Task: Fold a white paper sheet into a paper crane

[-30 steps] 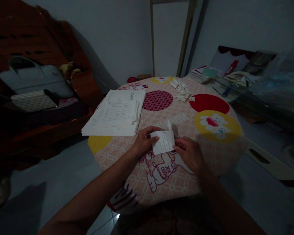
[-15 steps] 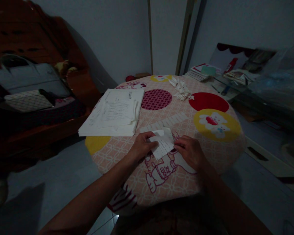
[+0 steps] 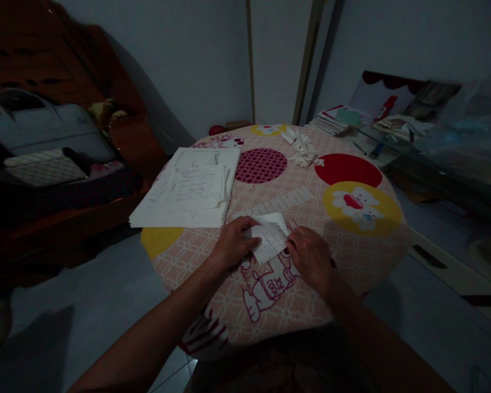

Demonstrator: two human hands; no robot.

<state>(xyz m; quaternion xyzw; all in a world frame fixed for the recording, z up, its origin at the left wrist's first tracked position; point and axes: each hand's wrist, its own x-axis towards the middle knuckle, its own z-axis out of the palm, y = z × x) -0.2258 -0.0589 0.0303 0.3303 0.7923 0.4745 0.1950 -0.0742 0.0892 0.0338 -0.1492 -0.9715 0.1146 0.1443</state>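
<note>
A small sheet of paper (image 3: 269, 240) with handwriting is held between my hands, just above the patterned tablecloth (image 3: 270, 314). My left hand (image 3: 238, 240) grips its left side, thumb on top and fingers partly hidden. At the paper's right edge, my right hand (image 3: 309, 251) pinches with thumb and forefinger. Just beyond the sheet lies a row of paper strips (image 3: 284, 202) with faint writing. To the left is a stack of papers (image 3: 151, 210), with smaller written sheets (image 3: 198, 185) on top.
Crumpled paper scraps (image 3: 303, 147) lie near the table's far edge. On the right, a glass shelf holds a clear plastic bag (image 3: 470, 131) and piled papers (image 3: 331, 123). A wooden bench (image 3: 126, 142) at left carries a light handbag (image 3: 61, 131).
My right hand has shifted slightly left and turned over the paper's right edge. The paper's upper right part now looks more bent. The left hand stays nearly in place.
</note>
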